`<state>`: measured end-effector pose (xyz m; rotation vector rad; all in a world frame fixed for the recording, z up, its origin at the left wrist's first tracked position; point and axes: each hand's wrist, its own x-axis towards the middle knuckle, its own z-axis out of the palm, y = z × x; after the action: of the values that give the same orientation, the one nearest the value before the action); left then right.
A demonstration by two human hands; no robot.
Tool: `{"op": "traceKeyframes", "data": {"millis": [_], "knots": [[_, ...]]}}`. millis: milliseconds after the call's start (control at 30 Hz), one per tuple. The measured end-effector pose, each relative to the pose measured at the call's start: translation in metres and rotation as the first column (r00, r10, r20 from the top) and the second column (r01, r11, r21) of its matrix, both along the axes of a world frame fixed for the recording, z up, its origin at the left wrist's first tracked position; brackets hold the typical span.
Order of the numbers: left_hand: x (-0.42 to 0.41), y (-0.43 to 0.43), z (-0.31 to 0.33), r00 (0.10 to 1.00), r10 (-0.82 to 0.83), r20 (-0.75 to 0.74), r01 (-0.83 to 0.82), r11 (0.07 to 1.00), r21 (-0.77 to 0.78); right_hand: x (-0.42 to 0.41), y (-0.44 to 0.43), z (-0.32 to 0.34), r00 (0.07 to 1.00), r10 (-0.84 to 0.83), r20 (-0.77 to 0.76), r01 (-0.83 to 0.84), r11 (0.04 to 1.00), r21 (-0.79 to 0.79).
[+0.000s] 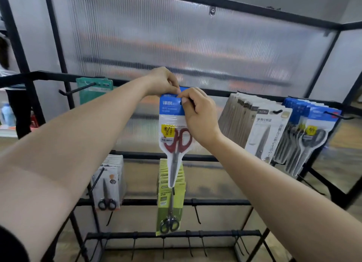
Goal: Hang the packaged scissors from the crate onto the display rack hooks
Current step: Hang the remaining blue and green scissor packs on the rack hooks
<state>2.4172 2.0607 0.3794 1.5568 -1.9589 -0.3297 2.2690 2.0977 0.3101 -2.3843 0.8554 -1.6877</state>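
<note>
Several hooks on the rack [137, 202] already carry packs, while both hands, left [163, 81] and right [197, 113], pinch a red-handled pack [174, 136] by its header at an upper hook (seating unclear; crate unseen).

Translucent ribbed panel [195, 46] upright, screw-fixed at its top. Wooden floor [344, 136] right of panel. Blue bottle [6, 113] far left of panel.
</note>
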Motion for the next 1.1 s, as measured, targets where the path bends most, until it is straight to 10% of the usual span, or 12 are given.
{"op": "traceKeyframes", "data": {"millis": [833,1100], "knots": [[0.011,-0.008,-0.015,0.992,0.067,0.109,-0.047,0.983,-0.177,0.001,-0.006,-0.003,0.994,-0.092,-0.064,0.094,0.995,0.021],[0.022,-0.023,-0.031,0.999,0.036,-0.004,-0.036,0.957,-0.288,0.011,-0.036,-0.013,0.980,-0.163,0.118,0.130,0.960,0.248]]}}
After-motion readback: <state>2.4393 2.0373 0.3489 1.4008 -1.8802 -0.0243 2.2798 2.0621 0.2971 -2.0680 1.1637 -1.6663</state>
